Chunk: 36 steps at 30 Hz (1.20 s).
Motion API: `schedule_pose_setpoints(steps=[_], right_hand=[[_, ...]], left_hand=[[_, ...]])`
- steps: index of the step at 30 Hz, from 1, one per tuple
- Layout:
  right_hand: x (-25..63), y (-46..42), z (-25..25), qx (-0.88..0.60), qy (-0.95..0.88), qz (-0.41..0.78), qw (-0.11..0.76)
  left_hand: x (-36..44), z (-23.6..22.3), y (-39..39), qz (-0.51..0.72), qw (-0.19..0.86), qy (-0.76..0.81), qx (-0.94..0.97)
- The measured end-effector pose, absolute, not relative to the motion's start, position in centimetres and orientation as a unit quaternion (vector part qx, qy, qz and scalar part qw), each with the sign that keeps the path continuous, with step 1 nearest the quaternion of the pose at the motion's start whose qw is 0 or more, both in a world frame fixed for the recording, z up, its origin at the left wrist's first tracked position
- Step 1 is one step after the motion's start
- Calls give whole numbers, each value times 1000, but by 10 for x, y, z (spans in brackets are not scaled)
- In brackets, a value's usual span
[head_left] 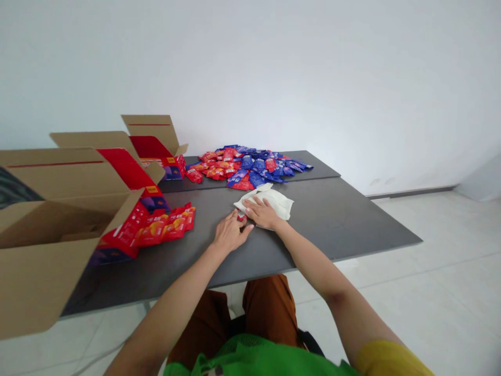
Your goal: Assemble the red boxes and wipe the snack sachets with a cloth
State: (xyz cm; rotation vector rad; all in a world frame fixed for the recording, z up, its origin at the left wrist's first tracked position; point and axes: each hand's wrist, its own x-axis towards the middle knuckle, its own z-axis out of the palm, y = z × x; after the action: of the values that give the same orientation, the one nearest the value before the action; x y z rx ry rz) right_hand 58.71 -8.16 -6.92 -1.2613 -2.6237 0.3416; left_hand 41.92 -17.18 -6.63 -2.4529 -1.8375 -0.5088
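Note:
My right hand (261, 213) lies flat on a folded white cloth (282, 202) on the dark table, its fingers stretched out. Just left of it, my left hand (230, 233) rests on the tabletop with the thumb apart from the fingers. Its fingertips reach a small red packet (240, 215), mostly covered by the cloth and hands. Beyond the cloth spreads a heap of sachets, with red ones (219, 169) on the left and blue ones (260, 164) on the right.
Open cardboard boxes (47, 183) with red and purple printed sides stand along the left, flaps up. A row of red packets (164, 227) leans beside the nearest box. The dark table (332, 224) ends toward my lap, and a white wall (313, 78) rises behind it.

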Motion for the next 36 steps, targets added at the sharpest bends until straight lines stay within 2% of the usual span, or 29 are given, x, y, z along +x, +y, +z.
schedule_pose_setpoints(steps=[5, 13, 21, 26, 29, 36], right_hand=[[605, -69, -70, -486, -863, 105, 86], [577, -97, -66, -353, -921, 137, 93], [600, -64, -73, -511, -847, 114, 89], [593, -76, -70, -432, -892, 105, 83], [579, -94, -62, -359, -921, 132, 70], [585, -98, -50, -325, -905, 272, 31]], left_hand=[[419, -64, -169, -128, -11, -610, -782], [403, -54, -166, -58, -49, -577, -813], [398, -52, -156, -17, -81, -580, -810], [395, -58, -154, -24, -81, -580, -810], [393, -57, -157, -29, -79, -572, -816], [394, -51, -160, -32, -94, -571, -815]])
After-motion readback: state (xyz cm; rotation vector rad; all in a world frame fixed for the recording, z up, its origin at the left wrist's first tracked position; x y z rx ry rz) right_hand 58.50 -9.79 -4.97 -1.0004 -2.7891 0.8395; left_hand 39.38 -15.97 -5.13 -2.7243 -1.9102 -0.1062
